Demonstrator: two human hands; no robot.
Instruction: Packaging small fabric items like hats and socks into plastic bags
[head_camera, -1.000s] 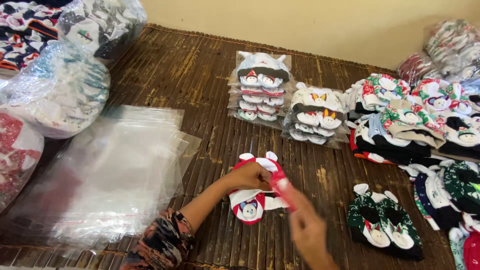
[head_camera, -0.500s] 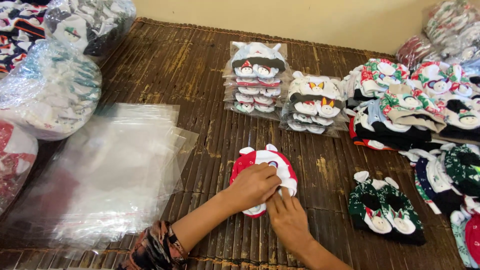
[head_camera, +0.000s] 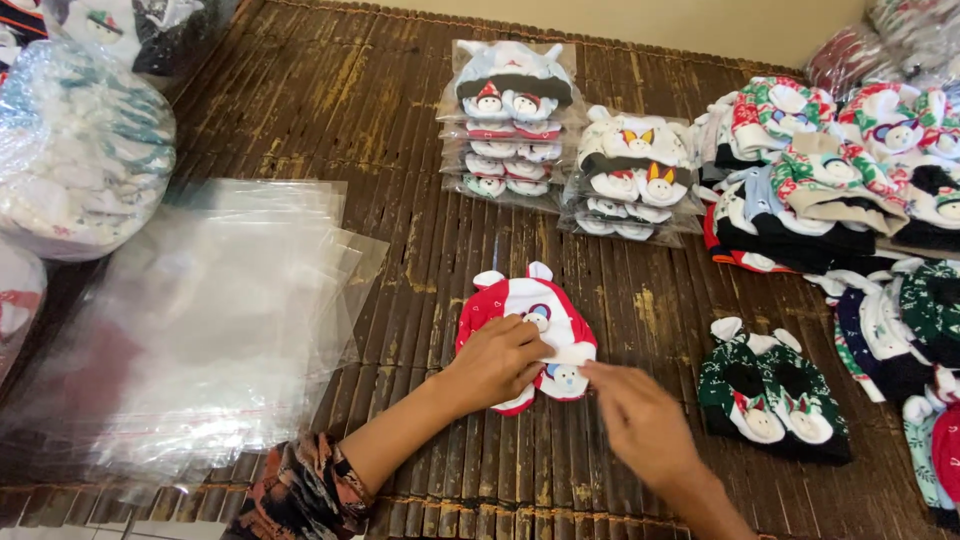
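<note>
Bamboo mat (head_camera: 400, 130) | both hands (head_camera: 497, 362) on red baby hat (head_camera: 525, 320) | clear bags (head_camera: 210, 310) left
</note>
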